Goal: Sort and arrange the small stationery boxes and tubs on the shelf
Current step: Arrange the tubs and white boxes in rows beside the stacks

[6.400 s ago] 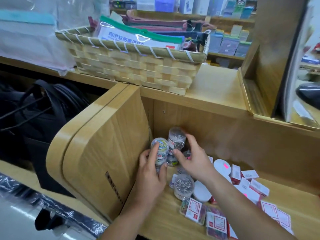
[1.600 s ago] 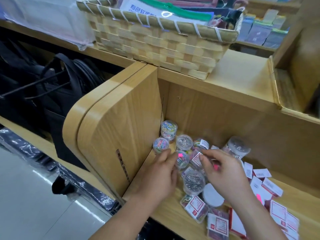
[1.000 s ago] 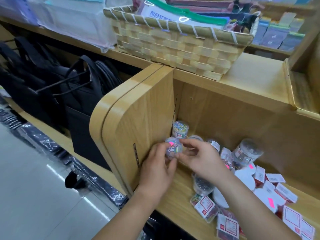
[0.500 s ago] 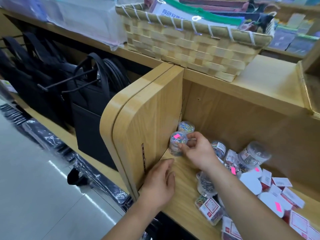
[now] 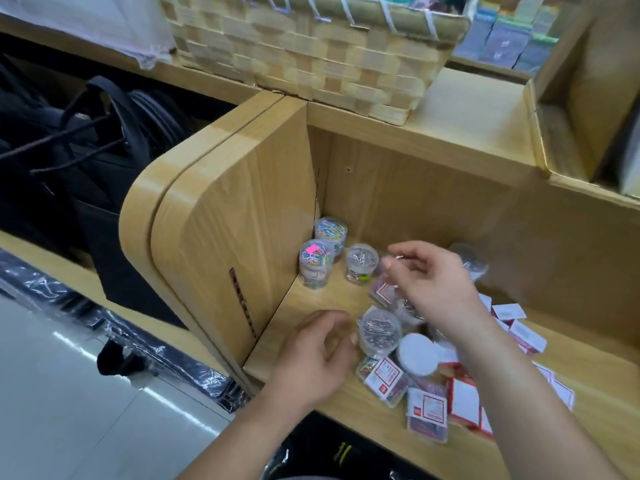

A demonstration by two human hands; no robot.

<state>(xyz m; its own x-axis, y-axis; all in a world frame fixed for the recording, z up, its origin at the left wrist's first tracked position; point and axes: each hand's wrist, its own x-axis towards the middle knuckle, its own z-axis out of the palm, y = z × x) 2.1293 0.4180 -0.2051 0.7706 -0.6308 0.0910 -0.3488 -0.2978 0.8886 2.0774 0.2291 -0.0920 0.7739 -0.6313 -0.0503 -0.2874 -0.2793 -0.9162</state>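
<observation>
Left grip loosely curled, holding nothing, low near the front edge of the shelf; thumb just beside pin tub, contact unclear. Right grip relaxed and empty, hovering mid-frame. Bare board between left grip and three upright tubs by the divider. Flat labelled boxes heaped lower right. Woven basket up top.

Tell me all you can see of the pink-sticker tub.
The pink-sticker tub is small, round, clear plastic, lidded, full of coloured paper clips, with a white label round its side. It stands upright on the shelf close by the side panel, just in front of another clip tub. Nothing holds it.
</observation>
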